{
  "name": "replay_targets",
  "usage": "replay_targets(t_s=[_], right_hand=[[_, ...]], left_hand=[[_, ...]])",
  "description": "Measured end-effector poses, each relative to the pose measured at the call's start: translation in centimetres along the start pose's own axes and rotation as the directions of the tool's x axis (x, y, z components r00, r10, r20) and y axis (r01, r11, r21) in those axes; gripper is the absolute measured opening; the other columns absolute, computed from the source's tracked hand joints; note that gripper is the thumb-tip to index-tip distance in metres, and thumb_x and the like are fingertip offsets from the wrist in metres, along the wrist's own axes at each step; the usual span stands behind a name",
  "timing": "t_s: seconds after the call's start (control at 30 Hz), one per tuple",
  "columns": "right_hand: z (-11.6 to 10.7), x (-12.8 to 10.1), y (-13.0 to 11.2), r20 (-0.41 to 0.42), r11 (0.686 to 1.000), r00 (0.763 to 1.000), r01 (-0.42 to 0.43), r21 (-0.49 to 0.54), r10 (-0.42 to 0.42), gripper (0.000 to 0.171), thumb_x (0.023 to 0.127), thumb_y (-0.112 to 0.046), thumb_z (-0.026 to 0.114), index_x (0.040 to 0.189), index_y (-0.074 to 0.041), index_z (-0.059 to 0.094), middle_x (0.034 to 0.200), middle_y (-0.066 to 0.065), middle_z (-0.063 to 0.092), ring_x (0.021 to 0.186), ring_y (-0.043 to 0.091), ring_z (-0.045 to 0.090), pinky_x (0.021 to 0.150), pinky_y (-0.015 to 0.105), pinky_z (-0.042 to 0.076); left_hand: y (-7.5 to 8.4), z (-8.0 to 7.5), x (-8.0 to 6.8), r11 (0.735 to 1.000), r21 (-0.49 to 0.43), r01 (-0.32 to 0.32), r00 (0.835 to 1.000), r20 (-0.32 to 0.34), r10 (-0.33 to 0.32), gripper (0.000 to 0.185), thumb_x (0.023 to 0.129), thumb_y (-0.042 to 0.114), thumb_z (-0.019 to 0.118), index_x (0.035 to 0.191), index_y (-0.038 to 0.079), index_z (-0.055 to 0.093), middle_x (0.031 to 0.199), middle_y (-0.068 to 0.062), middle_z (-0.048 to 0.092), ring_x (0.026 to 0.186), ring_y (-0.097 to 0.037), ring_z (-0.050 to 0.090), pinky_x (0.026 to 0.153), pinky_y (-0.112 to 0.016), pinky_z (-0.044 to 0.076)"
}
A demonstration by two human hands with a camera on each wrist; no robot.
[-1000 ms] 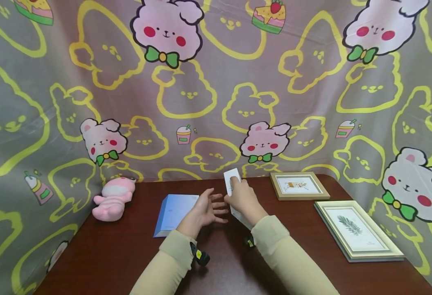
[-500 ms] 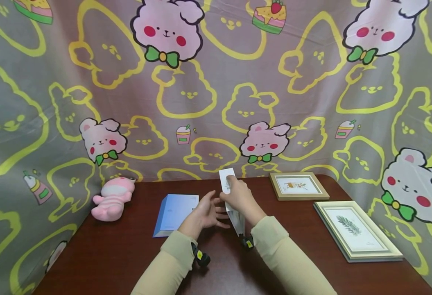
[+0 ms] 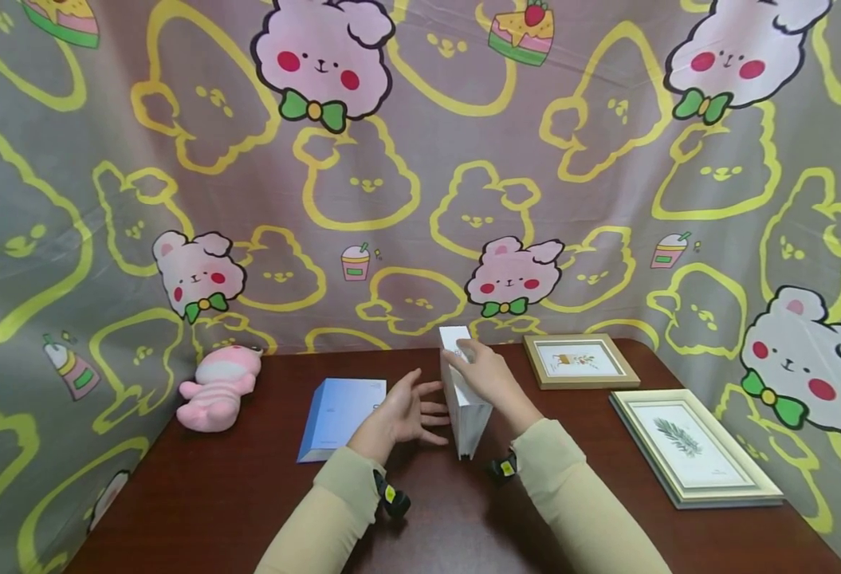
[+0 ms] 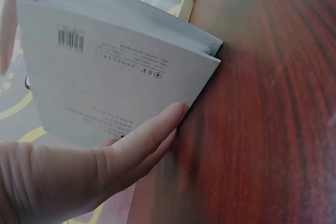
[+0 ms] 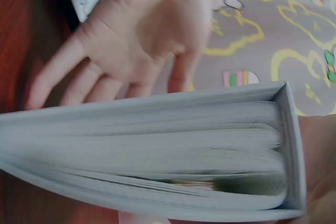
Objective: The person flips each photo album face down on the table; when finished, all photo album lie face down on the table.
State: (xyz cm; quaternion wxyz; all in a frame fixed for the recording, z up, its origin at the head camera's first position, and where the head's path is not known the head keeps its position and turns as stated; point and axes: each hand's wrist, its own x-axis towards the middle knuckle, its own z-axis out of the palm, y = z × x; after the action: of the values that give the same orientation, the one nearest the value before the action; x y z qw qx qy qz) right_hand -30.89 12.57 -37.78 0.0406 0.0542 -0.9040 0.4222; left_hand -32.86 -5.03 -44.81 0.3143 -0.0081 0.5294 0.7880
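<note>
Head view: white book (image 3: pixel 465 402) standing on edge on dark wooden table (image 3: pixel 248 494), tilted, near table centre, between both hands.
Right hand: right hand (image 3: pixel 488 376) wrapped over top and far cover of white book, fingers curled on upper corner, bearing its weight.
Left hand: left hand (image 3: pixel 400 410) spread, fingers straight, just beside near cover; left wrist view shows one fingertip (image 4: pixel 176 111) touching lower corner of back cover, barcode side facing that camera.
Right wrist view: page block and spine end seen close, pages shut.
Surroundings: blue book (image 3: pixel 341 406) lying flat to left; pink plush toy (image 3: pixel 221 385) further left; two picture frames (image 3: pixel 693 446) flat at right.
Step in hand (judged): raising or turning of white book on its edge.
Next move (judged): steady support from left palm against cover before any release, since tilted book on narrow edge liable to topple.
</note>
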Motion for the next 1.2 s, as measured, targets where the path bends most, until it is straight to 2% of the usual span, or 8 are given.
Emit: replay_targets(t_s=[0.13, 0.27, 0.37, 0.53, 0.7, 0.97, 1.1, 1.2], right_hand=[[-1.8, 0.2, 1.0, 0.077, 0.969, 0.994, -0.088, 0.232, 0.072, 0.068, 0.108, -0.05, 0.038, 0.152, 0.003, 0.044, 0.156, 0.025, 0.039, 0.143, 0.042, 0.037, 0.113, 0.058, 0.031], [-3.2, 0.6, 2.4, 0.211, 0.827, 0.97, -0.215, 0.52, 0.12, 0.071, 0.11, -0.051, 0.026, 0.159, 0.0, 0.028, 0.153, 0.031, 0.037, 0.139, 0.044, 0.039, 0.107, 0.056, 0.039], [-3.9, 0.7, 3.6, 0.267, 0.737, 0.956, -0.265, 0.621, 0.119, 0.074, 0.109, -0.056, 0.021, 0.162, -0.005, 0.015, 0.144, 0.035, 0.042, 0.129, 0.045, 0.05, 0.095, 0.051, 0.049], [-4.6, 0.8, 5.1, 0.306, 0.652, 0.946, -0.302, 0.696, 0.111, 0.081, 0.106, -0.064, 0.02, 0.164, -0.009, 0.006, 0.143, 0.035, 0.043, 0.111, 0.032, 0.062, 0.087, 0.042, 0.053], [-5.0, 0.7, 6.2, 0.348, 0.52, 0.931, -0.35, 0.779, 0.106, 0.085, 0.105, -0.064, 0.018, 0.163, -0.003, 0.005, 0.153, 0.034, 0.033, 0.108, 0.024, 0.063, 0.086, 0.038, 0.055], [-5.1, 0.6, 8.1, 0.468, 0.298, 0.884, -0.451, 0.842, 0.017, 0.097, 0.102, -0.07, 0.015, 0.16, 0.007, 0.001, 0.165, 0.029, 0.01, 0.15, 0.037, 0.019, 0.109, 0.044, 0.041], [-5.1, 0.4, 8.9, 0.49, 0.227, 0.872, -0.478, 0.848, 0.005, 0.099, 0.101, -0.071, 0.018, 0.16, 0.006, -0.003, 0.167, 0.027, 0.005, 0.153, 0.036, 0.011, 0.116, 0.046, 0.031], [-5.0, 0.3, 9.4, 0.503, 0.201, 0.865, -0.492, 0.847, 0.001, 0.1, 0.101, -0.071, 0.02, 0.16, 0.005, -0.004, 0.167, 0.026, 0.003, 0.153, 0.036, 0.01, 0.115, 0.046, 0.033]], left_hand=[[0.0, 0.0, 0.0, 1.0, -0.009, 0.005, 1.0, -0.008, -0.005, 0.074, 0.107, 0.056, 0.022, 0.16, 0.005, 0.029, 0.154, -0.041, 0.026, 0.141, -0.056, 0.03, 0.101, -0.077, 0.031], [-0.1, 0.0, 0.0, 1.0, -0.02, 0.009, 1.0, -0.007, -0.009, 0.075, 0.107, 0.057, 0.023, 0.16, 0.004, 0.028, 0.154, -0.04, 0.028, 0.14, -0.055, 0.032, 0.102, -0.077, 0.03], [-0.1, -0.1, 0.0, 1.0, -0.022, 0.009, 1.0, -0.005, -0.009, 0.075, 0.107, 0.057, 0.023, 0.16, 0.004, 0.027, 0.154, -0.04, 0.028, 0.14, -0.055, 0.032, 0.101, -0.077, 0.031], [-0.2, -0.1, 0.0, 1.0, -0.017, 0.002, 1.0, 0.0, -0.002, 0.075, 0.107, 0.058, 0.025, 0.16, 0.004, 0.027, 0.154, -0.04, 0.028, 0.14, -0.056, 0.032, 0.1, -0.077, 0.032], [-0.1, -0.2, 0.0, 1.0, -0.02, 0.003, 1.0, 0.002, -0.003, 0.076, 0.107, 0.058, 0.025, 0.16, 0.004, 0.026, 0.153, -0.04, 0.029, 0.14, -0.056, 0.032, 0.1, -0.077, 0.032], [0.0, -0.3, -0.2, 0.999, -0.033, -0.001, 1.0, 0.001, 0.001, 0.084, 0.105, 0.065, 0.02, 0.161, 0.003, 0.025, 0.153, -0.042, 0.028, 0.14, -0.057, 0.03, 0.102, -0.077, 0.03], [0.0, -0.4, -0.5, 1.0, -0.026, -0.002, 1.0, 0.001, 0.002, 0.086, 0.104, 0.067, 0.019, 0.161, 0.003, 0.024, 0.152, -0.042, 0.029, 0.14, -0.057, 0.03, 0.102, -0.077, 0.03], [0.1, -0.6, -0.6, 1.0, -0.021, -0.005, 1.0, 0.005, 0.005, 0.089, 0.103, 0.069, 0.018, 0.161, 0.002, 0.021, 0.153, -0.043, 0.027, 0.141, -0.058, 0.027, 0.102, -0.078, 0.029]])
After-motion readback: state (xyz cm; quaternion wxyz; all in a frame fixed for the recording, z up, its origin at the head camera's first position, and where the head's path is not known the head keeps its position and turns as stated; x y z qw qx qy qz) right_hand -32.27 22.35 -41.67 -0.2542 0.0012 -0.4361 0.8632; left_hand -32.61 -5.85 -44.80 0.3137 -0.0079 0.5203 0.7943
